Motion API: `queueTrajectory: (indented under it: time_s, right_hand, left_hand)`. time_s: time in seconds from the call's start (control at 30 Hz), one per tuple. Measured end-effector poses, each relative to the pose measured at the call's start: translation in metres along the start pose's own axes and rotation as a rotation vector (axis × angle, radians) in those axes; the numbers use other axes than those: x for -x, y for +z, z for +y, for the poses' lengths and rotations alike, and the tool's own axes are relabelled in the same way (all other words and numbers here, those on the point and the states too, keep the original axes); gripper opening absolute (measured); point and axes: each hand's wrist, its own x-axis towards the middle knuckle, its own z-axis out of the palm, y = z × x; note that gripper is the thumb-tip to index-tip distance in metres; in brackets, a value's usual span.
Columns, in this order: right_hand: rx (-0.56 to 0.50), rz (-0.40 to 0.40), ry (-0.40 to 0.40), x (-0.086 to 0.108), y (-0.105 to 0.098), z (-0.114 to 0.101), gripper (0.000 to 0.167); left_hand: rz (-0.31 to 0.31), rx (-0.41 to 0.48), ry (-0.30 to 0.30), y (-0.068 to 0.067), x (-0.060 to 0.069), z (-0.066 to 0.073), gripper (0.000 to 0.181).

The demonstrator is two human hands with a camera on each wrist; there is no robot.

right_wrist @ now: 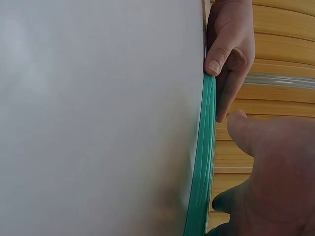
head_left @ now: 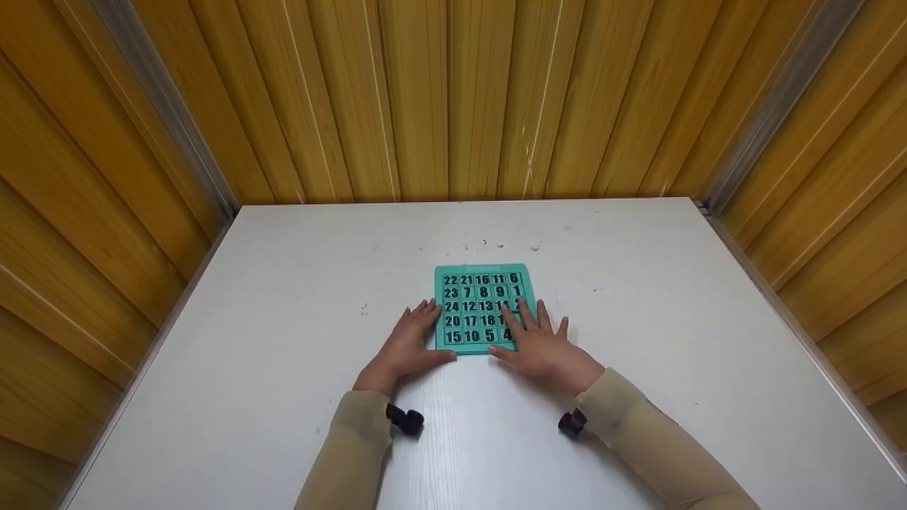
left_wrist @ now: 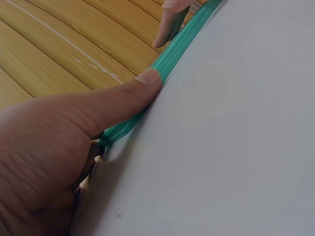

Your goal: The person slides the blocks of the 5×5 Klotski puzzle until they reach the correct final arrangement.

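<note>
A green number slide puzzle (head_left: 482, 270) lies flat on the white table, its square tiles printed with black numbers. Its lower left corner is held by my left hand (head_left: 405, 347), thumb along the near edge and fingers against the left side. In the left wrist view the left thumb (left_wrist: 123, 101) presses on the green rim (left_wrist: 179, 51). Spread over the lower right tiles is my right hand (head_left: 544, 352), fingers fairly straight, covering some numbers. The right wrist view shows the right thumb (right_wrist: 241, 132) lifted off the near edge.
The white table (head_left: 283, 297) has small dark marks (head_left: 485, 243) beyond the puzzle. Wood-patterned panels (head_left: 482, 99) enclose the back and both sides. A small black camera (head_left: 407, 420) sits at the left wrist, another black camera (head_left: 571, 423) at the right.
</note>
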Motion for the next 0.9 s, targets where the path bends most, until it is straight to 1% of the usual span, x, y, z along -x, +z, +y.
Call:
queueTrajectory:
  time_s: [0.17, 0.3, 0.47, 0.7, 0.9]
  right_hand:
    - [-0.012, -0.001, 0.003, -0.001, -0.001, 0.000, 0.093]
    - [-0.010, 0.004, 0.004, 0.003, -0.001, 0.000, 0.092]
    - [-0.001, 0.001, -0.005, 0.016, -0.001, -0.002, 0.093]
    - [0.004, -0.046, -0.010, 0.039, 0.002, -0.006, 0.092]
    - [-0.002, -0.062, -0.014, 0.049, 0.006, -0.010, 0.092]
  left_hand:
    - [0.004, 0.005, 0.005, 0.001, -0.001, 0.000, 0.098]
    - [0.004, 0.008, -0.001, 0.002, -0.002, 0.000, 0.098]
    - [0.010, 0.003, -0.006, 0.002, -0.002, 0.001, 0.098]
    - [0.019, 0.003, 0.000, 0.002, -0.002, 0.001, 0.098]
    - [0.017, 0.008, 0.004, 0.002, -0.001, 0.000, 0.098]
